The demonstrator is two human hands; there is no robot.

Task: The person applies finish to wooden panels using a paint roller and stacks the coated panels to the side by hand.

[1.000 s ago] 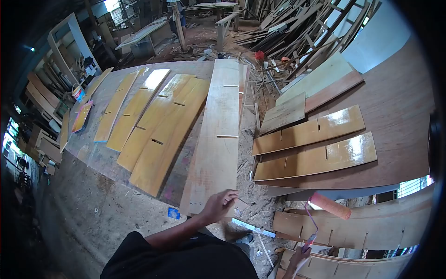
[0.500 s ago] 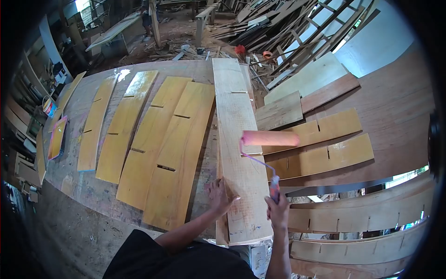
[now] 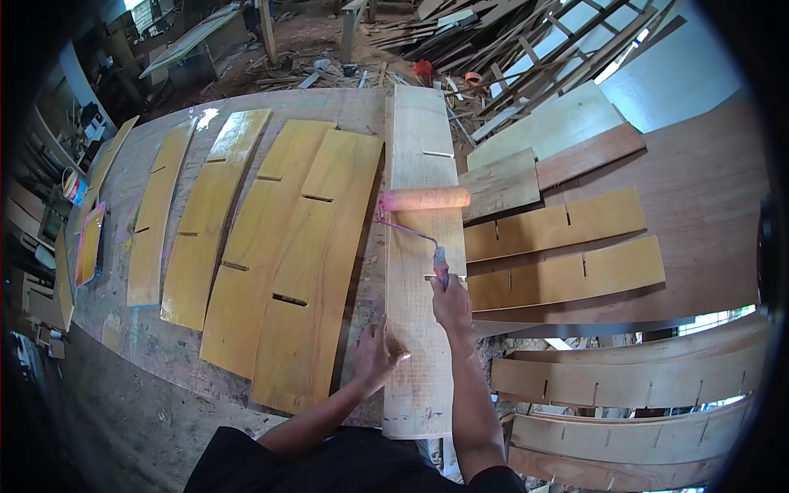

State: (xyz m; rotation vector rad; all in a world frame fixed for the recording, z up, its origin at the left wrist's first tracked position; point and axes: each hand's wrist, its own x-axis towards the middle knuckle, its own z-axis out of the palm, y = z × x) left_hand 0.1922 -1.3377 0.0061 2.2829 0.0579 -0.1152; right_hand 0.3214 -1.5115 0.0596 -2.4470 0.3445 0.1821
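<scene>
A pale, slotted wooden board (image 3: 421, 312) lies lengthwise in front of me, its near end over the table's front edge. My right hand (image 3: 451, 302) is closed around the handle of a paint roller (image 3: 426, 199). The roller's pinkish-orange sleeve lies across the board's upper half, touching or just above it, with its right end past the board's edge. At the board's left edge, my left hand (image 3: 378, 357) grips with the thumb on top and the fingers along the side. A yellowish wet-looking band shows just below the sleeve.
Several yellow-coated slotted boards (image 3: 316, 263) lie on the worktable (image 3: 115, 320) to the left. A paint tray (image 3: 90, 246) and a bucket (image 3: 75, 187) stand at far left. More coated boards (image 3: 567, 267) rest on a panel at right. Scrap timber (image 3: 493, 41) is piled behind.
My right hand has brought the roller left, from beyond the board's right edge to across its upper half. The board now lies straighter in view. My left hand stays at its edge.
</scene>
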